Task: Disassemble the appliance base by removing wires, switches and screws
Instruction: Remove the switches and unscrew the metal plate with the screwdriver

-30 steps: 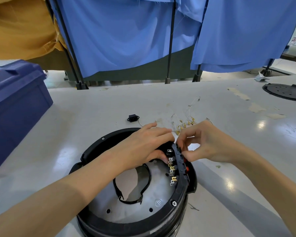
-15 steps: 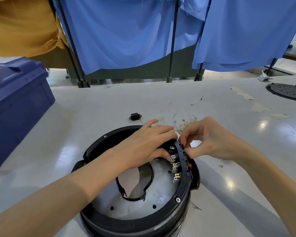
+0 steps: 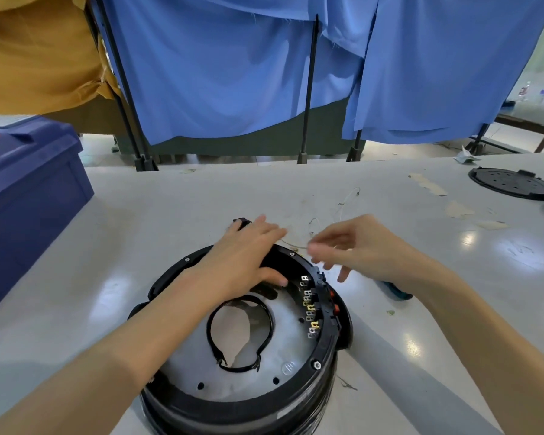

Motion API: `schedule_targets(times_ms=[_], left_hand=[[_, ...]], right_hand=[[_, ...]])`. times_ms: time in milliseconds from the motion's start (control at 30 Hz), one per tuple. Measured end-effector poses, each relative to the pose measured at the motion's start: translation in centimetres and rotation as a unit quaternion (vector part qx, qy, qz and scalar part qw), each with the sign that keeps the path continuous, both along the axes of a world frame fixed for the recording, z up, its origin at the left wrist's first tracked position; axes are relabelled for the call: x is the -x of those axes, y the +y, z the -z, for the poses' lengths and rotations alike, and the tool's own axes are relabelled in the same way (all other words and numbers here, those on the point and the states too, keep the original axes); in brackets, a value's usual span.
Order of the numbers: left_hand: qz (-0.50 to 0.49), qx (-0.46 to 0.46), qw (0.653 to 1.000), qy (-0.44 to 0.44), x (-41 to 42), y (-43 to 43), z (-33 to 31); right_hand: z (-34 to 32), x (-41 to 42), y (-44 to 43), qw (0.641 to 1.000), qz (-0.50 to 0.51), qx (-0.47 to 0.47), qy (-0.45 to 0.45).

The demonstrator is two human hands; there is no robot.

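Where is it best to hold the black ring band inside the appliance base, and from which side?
Pinch its near arc, by the two ends, from above. The black ring band seems to lie flat on the white plate inside the appliance base, so the raised rim blocks a sideways approach; the left hand crowds the far arc.

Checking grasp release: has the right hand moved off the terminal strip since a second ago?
Yes. The right hand has let go of the terminal strip on the appliance base and lifted clear of it, toward the rim's far side, fingers spread.
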State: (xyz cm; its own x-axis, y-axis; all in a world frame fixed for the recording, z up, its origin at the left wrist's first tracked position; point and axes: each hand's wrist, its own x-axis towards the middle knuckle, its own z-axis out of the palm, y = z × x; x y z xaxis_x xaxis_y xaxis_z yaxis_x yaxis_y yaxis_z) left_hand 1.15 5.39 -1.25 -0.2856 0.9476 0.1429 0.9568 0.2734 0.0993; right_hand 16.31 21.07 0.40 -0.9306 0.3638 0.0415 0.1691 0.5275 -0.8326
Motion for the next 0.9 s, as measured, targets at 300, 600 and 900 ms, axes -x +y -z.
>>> schedule_targets(times_ms=[300, 600, 900], left_hand=[[-0.181, -0.020, 0.981, 0.068, -0.1, -3.6, -3.2], [-0.204, -0.203, 0.934, 0.214, -4.5, -3.5, -6.4], [-0.265, -0.053, 0.952, 0.144, -6.8, 0.0, -3.4]], right_hand=[[0.4, 2.8, -3.3, 0.963, 0.033, -0.257, -0.074], [2.8, 1.7, -4.2, 0.928, 0.286, -0.224, 0.086], [5.9, 2.7, -7.2, 0.899, 0.362, -0.095, 0.227]])
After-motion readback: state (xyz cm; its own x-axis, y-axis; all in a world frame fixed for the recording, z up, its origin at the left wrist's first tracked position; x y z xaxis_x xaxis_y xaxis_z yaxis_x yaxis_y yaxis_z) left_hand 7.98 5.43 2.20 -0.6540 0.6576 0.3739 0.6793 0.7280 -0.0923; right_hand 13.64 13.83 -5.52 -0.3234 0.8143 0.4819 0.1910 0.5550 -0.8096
